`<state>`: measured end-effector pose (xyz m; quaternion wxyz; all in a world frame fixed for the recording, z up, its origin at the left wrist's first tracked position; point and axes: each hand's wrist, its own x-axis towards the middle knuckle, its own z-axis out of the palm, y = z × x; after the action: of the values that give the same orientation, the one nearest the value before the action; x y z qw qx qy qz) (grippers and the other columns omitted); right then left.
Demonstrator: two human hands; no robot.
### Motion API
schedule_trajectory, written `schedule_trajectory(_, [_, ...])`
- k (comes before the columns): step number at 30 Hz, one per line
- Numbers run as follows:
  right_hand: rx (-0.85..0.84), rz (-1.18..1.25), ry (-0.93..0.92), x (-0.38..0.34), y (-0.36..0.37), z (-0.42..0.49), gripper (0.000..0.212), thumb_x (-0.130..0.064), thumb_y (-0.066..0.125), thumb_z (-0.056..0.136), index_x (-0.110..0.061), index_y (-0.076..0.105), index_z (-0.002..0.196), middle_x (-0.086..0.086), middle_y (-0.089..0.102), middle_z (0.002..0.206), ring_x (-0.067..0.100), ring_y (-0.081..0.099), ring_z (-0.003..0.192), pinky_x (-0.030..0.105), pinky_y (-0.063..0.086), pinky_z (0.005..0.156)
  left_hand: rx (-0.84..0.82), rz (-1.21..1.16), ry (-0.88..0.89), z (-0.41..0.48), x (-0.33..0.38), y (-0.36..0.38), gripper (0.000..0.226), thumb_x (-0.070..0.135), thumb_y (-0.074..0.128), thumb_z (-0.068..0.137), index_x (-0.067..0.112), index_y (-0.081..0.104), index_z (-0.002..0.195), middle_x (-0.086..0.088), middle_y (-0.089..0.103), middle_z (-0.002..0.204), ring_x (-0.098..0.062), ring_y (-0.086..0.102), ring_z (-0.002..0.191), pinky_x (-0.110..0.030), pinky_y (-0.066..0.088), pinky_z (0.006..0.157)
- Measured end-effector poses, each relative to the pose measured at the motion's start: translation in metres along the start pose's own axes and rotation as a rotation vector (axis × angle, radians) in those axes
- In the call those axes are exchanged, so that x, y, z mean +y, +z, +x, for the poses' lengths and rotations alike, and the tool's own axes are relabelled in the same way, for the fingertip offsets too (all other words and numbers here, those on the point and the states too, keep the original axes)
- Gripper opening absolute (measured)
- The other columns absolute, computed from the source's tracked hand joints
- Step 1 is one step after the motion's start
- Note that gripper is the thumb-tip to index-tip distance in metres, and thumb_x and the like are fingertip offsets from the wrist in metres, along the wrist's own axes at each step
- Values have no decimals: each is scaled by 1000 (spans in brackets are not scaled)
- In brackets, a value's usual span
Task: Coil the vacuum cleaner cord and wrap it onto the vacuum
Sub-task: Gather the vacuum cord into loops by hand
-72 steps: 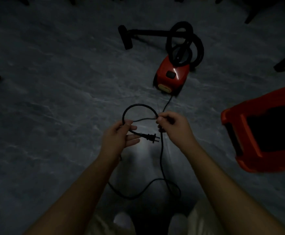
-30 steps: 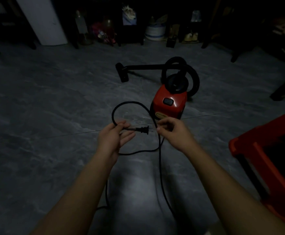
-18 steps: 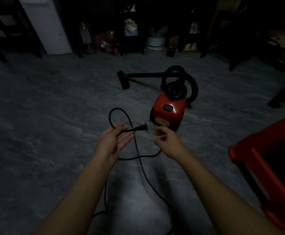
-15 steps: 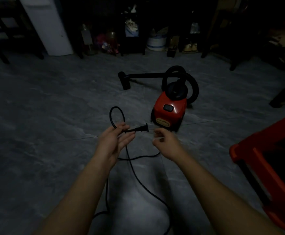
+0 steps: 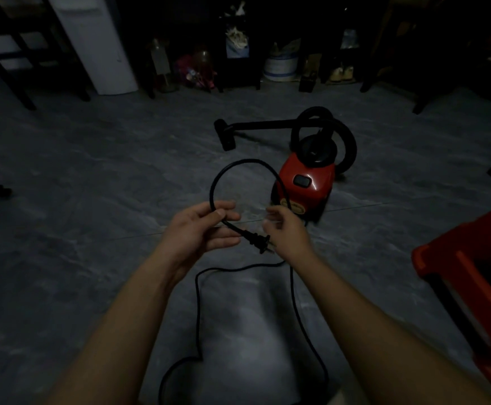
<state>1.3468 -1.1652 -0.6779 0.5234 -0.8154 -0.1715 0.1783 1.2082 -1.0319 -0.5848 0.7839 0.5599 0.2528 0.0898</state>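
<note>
Early stage: one loop formed, nothing yet wrapped on the machine. Left hand (image 5: 201, 229) pinches the thin black rubber-sheathed power cord (image 5: 218, 182) between thumb and fingers just behind the black moulded two-pin plug (image 5: 257, 239), which sticks out to the right. From that pinch the cord rises in a smooth round arc and comes down toward the right hand (image 5: 282, 229). Right hand is motion-blurred; fingers look loosely curled near the cord's descending run, but whether they grip it I cannot tell. Below the hands most of the cord lies slack on the grey marbled stone-look floor (image 5: 92, 185), snaking in loose bends toward the near edge of the floor in view. So the bulk is left to gather. The small red glossy plastic canister vacuum (image 5: 307, 185) sits on the floor beyond the hands, near the middle, with a black ribbed hose (image 5: 346, 141) curled over its top and a rigid black wand ending in a floor nozzle (image 5: 223, 135). Cord appears flexible, holds curves without kinking. A red plastic stool (image 5: 469, 282) stands at the right edge.
</note>
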Motion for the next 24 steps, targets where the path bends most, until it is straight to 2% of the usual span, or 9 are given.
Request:
schedule_trajectory(3, [169,-41,-67,-2,-6,1,10,-22,67,90,-14,72,95,-15,63,84,0,59,77,22,50,73,26,13,24,-1,0,-5,18,5,50,100,5,66,108,-6,75,85,-22,73,69,-32,63,65])
schedule_trajectory(5, [232,-46,-104,-5,-10,0,15,-27,68,88,-17,72,77,-14,65,74,0,61,72,17,46,64,30,18,40,-1,1,-8,18,5,50,100,4,66,109,-6,75,85,-21,73,67,-32,63,65])
schedule_trajectory(6, [259,-42,-111,-8,-10,-2,20,-30,69,86,-18,70,70,-10,66,69,2,63,71,16,47,62,25,26,45,-2,2,-9,18,6,50,100,4,66,109,-7,74,86,-21,73,67,-32,62,64])
schedule_trajectory(9, [336,-12,-133,-13,-10,-5,39,-37,69,85,-14,62,53,-1,65,56,11,67,67,26,51,62,11,53,56,-4,3,-10,19,7,51,99,4,66,111,-8,74,89,-23,72,71,-31,61,64])
schedule_trajectory(13, [433,-31,-76,-16,-13,-5,54,-48,67,83,-10,53,48,6,59,50,21,59,52,31,46,52,11,54,65,-7,7,-13,19,7,51,100,4,66,111,-9,74,91,-27,73,77,-31,62,65])
schedule_trajectory(16, [484,5,-28,-10,-15,-2,44,-45,72,79,-18,46,57,-4,59,59,13,57,56,30,43,56,10,52,59,-9,9,-17,19,6,50,100,5,67,110,-9,74,91,-27,73,77,-33,62,67])
schedule_trajectory(19, [332,102,-26,-3,-14,5,22,-36,76,80,-21,64,91,-2,70,88,9,66,78,23,51,71,3,49,53,-11,10,-20,19,6,51,100,5,67,109,-9,74,91,-25,74,76,-34,63,69])
schedule_trajectory(21, [215,84,-63,1,-10,9,29,-27,75,84,-20,67,111,1,69,103,8,66,90,22,53,81,-5,50,52,-11,10,-21,19,6,51,100,5,66,110,-9,74,91,-23,74,72,-34,63,69])
schedule_trajectory(24, [132,6,-141,-4,-3,6,31,-20,69,90,-17,66,120,-9,64,104,9,62,99,24,51,88,-17,58,50,-11,9,-21,19,6,51,100,5,67,109,-8,74,91,-23,74,73,-33,63,67])
